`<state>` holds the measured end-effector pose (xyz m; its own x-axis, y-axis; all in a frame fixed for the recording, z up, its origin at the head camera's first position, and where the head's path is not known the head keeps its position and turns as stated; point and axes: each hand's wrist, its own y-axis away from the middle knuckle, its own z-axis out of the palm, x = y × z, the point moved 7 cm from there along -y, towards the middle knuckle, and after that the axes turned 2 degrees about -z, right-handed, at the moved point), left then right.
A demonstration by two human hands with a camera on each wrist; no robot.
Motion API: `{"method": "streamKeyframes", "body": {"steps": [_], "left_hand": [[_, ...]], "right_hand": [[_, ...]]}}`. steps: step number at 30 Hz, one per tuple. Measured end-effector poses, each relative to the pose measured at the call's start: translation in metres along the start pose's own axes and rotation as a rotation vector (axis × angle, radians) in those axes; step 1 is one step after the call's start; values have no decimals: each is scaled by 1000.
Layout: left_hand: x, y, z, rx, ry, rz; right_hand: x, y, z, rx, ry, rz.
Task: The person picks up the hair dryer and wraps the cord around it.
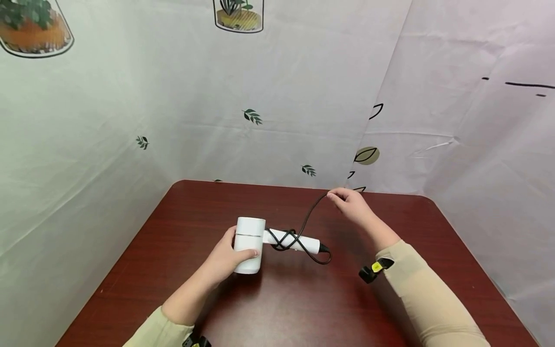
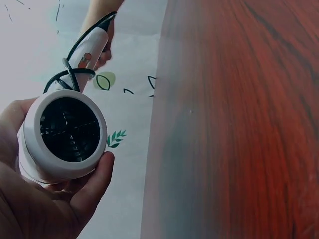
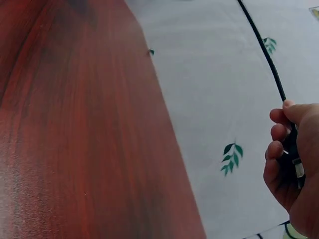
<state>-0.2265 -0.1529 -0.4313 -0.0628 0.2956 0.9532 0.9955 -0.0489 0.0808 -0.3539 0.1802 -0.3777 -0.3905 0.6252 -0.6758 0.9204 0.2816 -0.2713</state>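
A white hair dryer (image 1: 248, 246) is held above the table, its handle (image 1: 310, 244) pointing right. My left hand (image 1: 227, 255) grips the barrel, thumb across the near side. In the left wrist view the dark round grille (image 2: 70, 129) faces the camera. A black cord (image 1: 307, 219) crosses over the handle in loose wraps and loops out from its end. Up and to the right, my right hand (image 1: 353, 206) pinches the cord between thumb and fingers. The right wrist view shows the cord (image 3: 269, 59) running taut into that hand (image 3: 304, 159), with a dark plug piece (image 3: 291, 162) in the palm.
The dark red wooden table (image 1: 295, 308) spreads below both hands. Beyond its far edge hangs a pale sheet (image 1: 277, 96) printed with leaves and jars. A black and yellow wrist strap (image 1: 376, 270) sits at the right sleeve.
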Motion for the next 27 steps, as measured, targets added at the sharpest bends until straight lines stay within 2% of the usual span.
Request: {"method": "streamKeyframes", "body": {"steps": [7, 13, 19, 23, 27], "left_hand": [[1, 3, 6, -45, 39, 6], [1, 4, 8, -43, 83, -8], [-1, 3, 11, -52, 129, -31], [0, 2, 12, -54, 147, -57], [0, 0, 13, -42, 186, -74]], "right_hand": [[9, 2, 16, -60, -46, 22], [19, 3, 31, -114, -106, 48], [32, 9, 53, -237, -54, 74], [32, 15, 64, -316, -38, 118], [26, 19, 68, -349, 28, 103]]}}
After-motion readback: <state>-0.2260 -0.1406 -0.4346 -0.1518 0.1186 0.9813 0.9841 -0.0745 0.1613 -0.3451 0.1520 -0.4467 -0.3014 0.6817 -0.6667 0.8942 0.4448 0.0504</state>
